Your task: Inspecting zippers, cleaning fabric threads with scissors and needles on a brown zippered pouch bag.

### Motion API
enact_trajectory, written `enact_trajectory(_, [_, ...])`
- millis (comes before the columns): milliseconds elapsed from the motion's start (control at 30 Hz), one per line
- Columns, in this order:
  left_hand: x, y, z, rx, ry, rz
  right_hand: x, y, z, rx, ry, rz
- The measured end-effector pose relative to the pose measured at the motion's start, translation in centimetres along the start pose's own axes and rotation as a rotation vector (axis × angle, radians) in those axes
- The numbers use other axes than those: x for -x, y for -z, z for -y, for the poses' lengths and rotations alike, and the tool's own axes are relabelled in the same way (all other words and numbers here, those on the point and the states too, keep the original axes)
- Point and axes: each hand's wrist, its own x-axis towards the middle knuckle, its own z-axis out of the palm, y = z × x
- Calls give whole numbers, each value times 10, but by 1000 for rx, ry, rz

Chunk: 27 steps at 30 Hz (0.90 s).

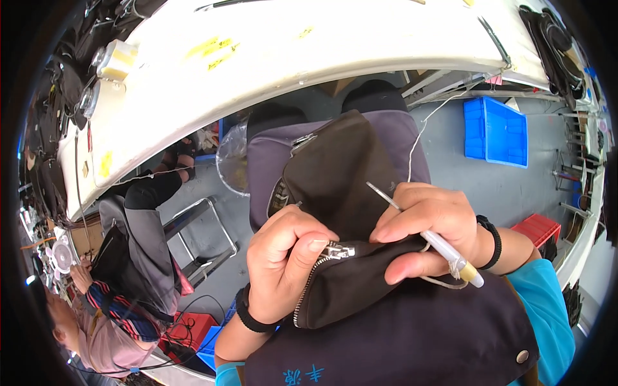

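A dark brown fabric bag (341,174) with metal zippers lies across my lap. My left hand (286,248) is closed, its thumb and forefinger pinching the bag's edge beside a silver zipper slider (339,251). From there a row of metal zipper teeth (301,293) curves down the bag's near part. My right hand (431,225) holds a pen-like tool (441,246) with a thin metal rod and a pale handle. Its fingertips also press on the bag's fabric. The rod points up and left, above the cloth. A pale cord (418,138) runs down to behind my right hand.
A long white table (270,38) curves across the front. On the floor at right are a blue crate (496,132) and a red crate (536,229). At left sits another person (109,334), near a metal-framed stool (203,238). Dark bags (557,48) lie at the table's right end.
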Motion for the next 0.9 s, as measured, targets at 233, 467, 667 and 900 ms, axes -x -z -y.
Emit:
enact_trajectory(233, [26, 21, 0, -223, -208, -328, 11, 0, -5, -160, -133, -156])
enact_trajectory(467, [29, 27, -22, -187, -13, 111, 7, 0, -10, -42, -60, -132])
enact_trajectory(667, [29, 16, -25, 260, 53, 135, 2, 4, -19, -26, -15, -179])
enact_trajectory(900, [23, 11, -20, 646, 286, 241, 0, 10, -13, 99, 9, -196])
